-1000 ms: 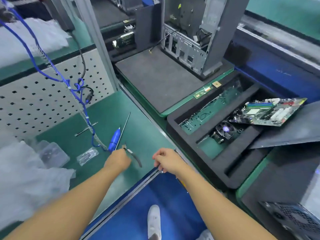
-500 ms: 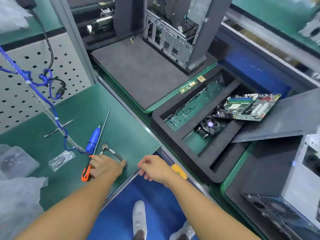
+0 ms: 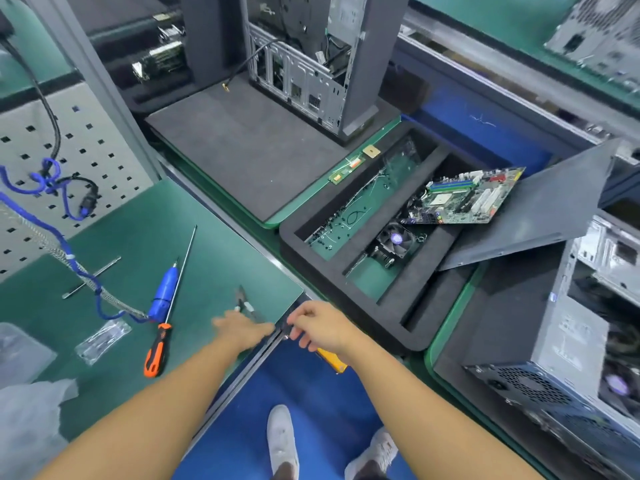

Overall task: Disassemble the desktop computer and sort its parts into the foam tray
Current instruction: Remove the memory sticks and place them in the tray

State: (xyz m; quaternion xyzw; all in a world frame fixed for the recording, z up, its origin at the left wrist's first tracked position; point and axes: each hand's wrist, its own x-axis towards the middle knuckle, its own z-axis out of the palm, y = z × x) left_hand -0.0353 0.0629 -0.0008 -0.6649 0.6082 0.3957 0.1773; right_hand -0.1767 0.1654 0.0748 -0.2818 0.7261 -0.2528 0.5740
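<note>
The black foam tray (image 3: 398, 327) lies right of the green bench. A green motherboard (image 3: 464, 199) leans on its far right compartment, with a CPU cooler fan (image 3: 394, 242) below it. Several loose screws (image 3: 343, 223) lie in the long left slot. One opened computer case (image 3: 304, 71) stands upright on a foam pad behind the tray. My left hand (image 3: 242, 329) is blurred and lies flat over the handles of the small pliers (image 3: 242, 299). My right hand (image 3: 322, 327) curls its thumb and fingers round the metal bench edge (image 3: 273, 344) at the corner.
An orange-handled screwdriver (image 3: 166, 327), a blue electric driver (image 3: 164, 296) on a blue cable and a small plastic bag (image 3: 102, 341) lie on the green mat. A grey side panel (image 3: 540, 216) rests on the tray's right edge. Another case (image 3: 571, 341) lies at the right.
The view has swung left and down. My left hand has slid right along the pliers and flattened out. My right hand has stayed at the bench corner.
</note>
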